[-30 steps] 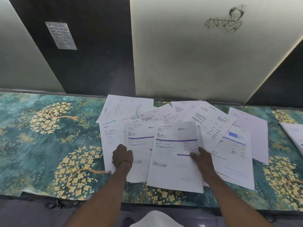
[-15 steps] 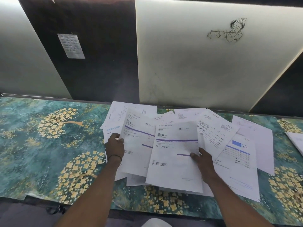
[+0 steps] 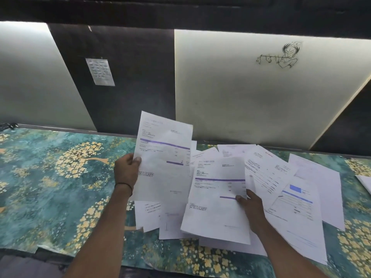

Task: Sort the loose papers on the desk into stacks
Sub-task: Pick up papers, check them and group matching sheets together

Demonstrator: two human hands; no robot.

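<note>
The left hand [image 3: 127,169] grasps a raised sheet [image 3: 164,157] by its left edge, thumb on the printed face and fingers behind; the sheet stands tilted above the desk [image 3: 50,187], extending up and right from the grip. The right hand [image 3: 251,205] pinches a second sheet [image 3: 218,197] at its right edge, thumb on top; this sheet extends left of the grip. Both sheets carry purple bars. Loose papers [image 3: 281,177] lie overlapping on the desk beneath and right of both hands.

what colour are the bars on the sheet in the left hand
Purple, on the lifted sheet the left hand holds; the head view shows it.
</note>
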